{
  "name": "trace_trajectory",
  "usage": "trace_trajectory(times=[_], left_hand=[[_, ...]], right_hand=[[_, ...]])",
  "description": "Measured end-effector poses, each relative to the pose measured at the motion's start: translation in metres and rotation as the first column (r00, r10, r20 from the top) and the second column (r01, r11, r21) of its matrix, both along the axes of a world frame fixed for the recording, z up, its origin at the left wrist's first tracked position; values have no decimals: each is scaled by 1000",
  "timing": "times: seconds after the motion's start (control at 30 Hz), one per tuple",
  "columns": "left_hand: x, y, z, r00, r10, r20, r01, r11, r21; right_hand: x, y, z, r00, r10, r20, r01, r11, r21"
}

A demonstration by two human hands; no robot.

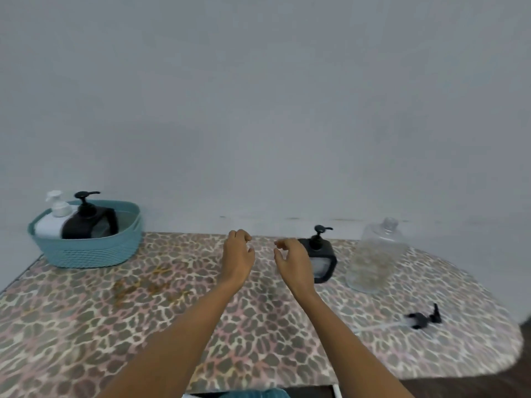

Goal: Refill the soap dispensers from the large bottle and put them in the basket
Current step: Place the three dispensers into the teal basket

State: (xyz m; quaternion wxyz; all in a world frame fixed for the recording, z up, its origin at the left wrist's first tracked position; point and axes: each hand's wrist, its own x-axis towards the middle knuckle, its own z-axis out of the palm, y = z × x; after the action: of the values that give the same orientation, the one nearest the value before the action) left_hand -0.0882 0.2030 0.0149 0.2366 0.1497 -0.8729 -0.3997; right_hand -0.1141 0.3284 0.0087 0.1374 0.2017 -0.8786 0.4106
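Leopard-print table point(86, 326) carries everything. At its far left sits the basket point(86, 254), a white dispenser point(48, 228) and a black dispenser point(86, 225) inside. Far right stands the bottle point(373, 254) (clear, the print showing through). Over its middle hover the left hand point(238, 254) and right hand point(293, 262), fingers loosely curled, holding nothing. A third dispenser point(324, 262) stands right of middle; a pump point(421, 320) lies near right.

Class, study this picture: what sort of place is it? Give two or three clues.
Likely somewhere at home, set up for a chore: a leopard-print table cover against a plain wall, a teal basket holding soap dispensers, and a large clear bottle.
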Motion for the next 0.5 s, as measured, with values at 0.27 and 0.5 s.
trace_trajectory(times=[0.27,0.5], left_hand=[[-27,70,-12,974,-215,68,214,976,26],[-46,87,-20,951,-286,115,276,956,96]], right_hand=[[-18,82,-13,978,-209,-27,206,975,-80],[-39,112,-34,968,-177,176,199,973,-118]])
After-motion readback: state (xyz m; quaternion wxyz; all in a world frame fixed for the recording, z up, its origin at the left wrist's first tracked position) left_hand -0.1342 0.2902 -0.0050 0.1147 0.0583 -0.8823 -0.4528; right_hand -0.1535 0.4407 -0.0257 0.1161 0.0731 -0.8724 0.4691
